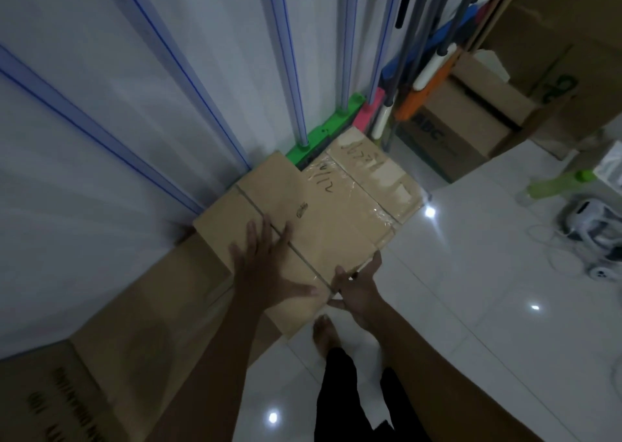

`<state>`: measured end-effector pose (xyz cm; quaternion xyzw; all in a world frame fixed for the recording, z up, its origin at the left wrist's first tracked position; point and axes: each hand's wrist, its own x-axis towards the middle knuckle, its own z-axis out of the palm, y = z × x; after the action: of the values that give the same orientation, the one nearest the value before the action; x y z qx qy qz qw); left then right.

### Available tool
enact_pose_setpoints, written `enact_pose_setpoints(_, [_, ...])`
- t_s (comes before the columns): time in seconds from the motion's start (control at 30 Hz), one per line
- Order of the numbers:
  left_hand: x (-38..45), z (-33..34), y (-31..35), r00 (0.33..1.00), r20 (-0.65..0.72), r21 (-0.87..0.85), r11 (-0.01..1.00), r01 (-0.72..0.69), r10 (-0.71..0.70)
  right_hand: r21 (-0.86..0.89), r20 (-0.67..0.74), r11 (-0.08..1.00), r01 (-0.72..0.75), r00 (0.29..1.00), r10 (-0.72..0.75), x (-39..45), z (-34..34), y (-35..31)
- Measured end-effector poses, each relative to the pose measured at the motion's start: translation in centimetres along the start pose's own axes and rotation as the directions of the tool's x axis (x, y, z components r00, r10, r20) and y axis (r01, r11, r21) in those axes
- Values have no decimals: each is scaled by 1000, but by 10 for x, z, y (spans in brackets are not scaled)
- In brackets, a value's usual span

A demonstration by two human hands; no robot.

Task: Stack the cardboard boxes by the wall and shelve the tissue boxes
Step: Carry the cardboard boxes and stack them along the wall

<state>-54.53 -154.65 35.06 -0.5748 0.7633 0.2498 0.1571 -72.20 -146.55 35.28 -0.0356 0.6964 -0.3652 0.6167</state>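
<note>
Nearest the camera, two bare forearms reach forward over a glossy white tiled floor [471,273], above a bare foot [324,335] and a black trouser leg [340,391]. The left hand [269,270] lies flat on top of a plain brown cardboard box with a taped centre seam [269,206], its fingers straight and spread, thumb out toward the near edge, pressing down on the lid. The right hand [358,292] is at that box's near right corner, fingers curled around the edge and gripping it; the fingertips are hidden under the cardboard.

This top box sits on other cardboard. Under it and offset to the right lies a second brown cardboard box with clear tape and handwritten black marks on its lid [367,175]. To the left, lower down, a large brown carton with dark printed lettering [67,404] stands against the white wall [101,71], and the stack itself is against that wall too.

Beyond the boxes, several pale blue striped poles [289,71] lean on the wall, one ending in a bright green plastic broom head [323,132] just behind the taped box, with a pink head [370,108] beside it. Further right are grey handles, an orange tool [420,98] and more brown cartons [471,118], one printed ABC. Far right on the floor lies a white appliance with a coiled cord [592,226], blurred.
</note>
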Motion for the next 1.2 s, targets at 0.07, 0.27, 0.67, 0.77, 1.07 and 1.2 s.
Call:
enact_pose_setpoints(0.07, [-4, 1, 7, 1000, -4, 42, 999, 11, -11, -93, -12, 996, -9, 1000, 8, 2, -9, -3])
enact_pose_setpoints(0.27, [-57, 19, 39, 963, -266, 9, 999, 47, -43, -555, -6, 823, 120, 989, -149, -18, -60, -19])
enact_pose_setpoints(0.67, [-233, 56, 126, 766, -426, -248, 877, 412, -481, -817, 543, 16, 576, 779, -314, -122, -124, 14])
enact_pose_setpoints(0.77, [-294, 85, 137, 705, -360, -343, 790, 508, -610, -733, 680, -191, 653, 697, -228, -151, -116, 42])
enact_pose_setpoints(1.07, [-491, 192, 116, 310, -159, -637, 338, 693, -937, -209, 933, -547, 810, 334, 138, -266, -43, 181])
enact_pose_setpoints(1.2, [-600, 248, 98, 137, -46, -687, 131, 714, -990, 0, 935, -530, 848, 188, 301, -341, -13, 283])
